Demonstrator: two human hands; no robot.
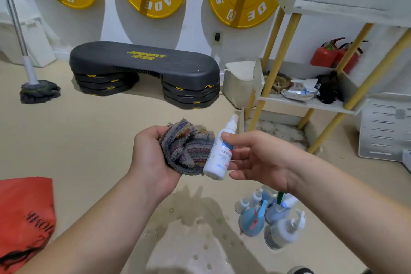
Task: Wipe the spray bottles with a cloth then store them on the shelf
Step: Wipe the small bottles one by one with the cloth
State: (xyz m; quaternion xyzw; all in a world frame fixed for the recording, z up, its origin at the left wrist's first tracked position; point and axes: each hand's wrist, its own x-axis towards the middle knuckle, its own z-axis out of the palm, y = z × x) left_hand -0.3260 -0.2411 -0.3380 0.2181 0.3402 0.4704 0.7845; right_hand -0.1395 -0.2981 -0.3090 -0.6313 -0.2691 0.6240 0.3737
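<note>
Spray bottles (269, 218) stood in a blurred cluster on the floor at five o'clock, nearest the viewer; how many there were could not be counted. A red bag (24, 218) lay at eight o'clock, cut off by the frame edge.

At the centre, the left hand (151, 155) gripped a bunched striped cloth (189, 147). Just right of it, touching the cloth, the right hand (262, 158) held one small white spray bottle (219, 155) between thumb and fingers, nozzle tilted toward one o'clock. Its label print was too small to read.

This looked like the wiping step on that bottle. The next move probably called for rubbing the cloth round its body, then carrying it to the shelf (311, 104) at two o'clock.

That shelf already carried clutter that was hard to identify, and its upper tier ran out of view. Farther off, a dark step platform (144, 66) sat at twelve o'clock.
</note>
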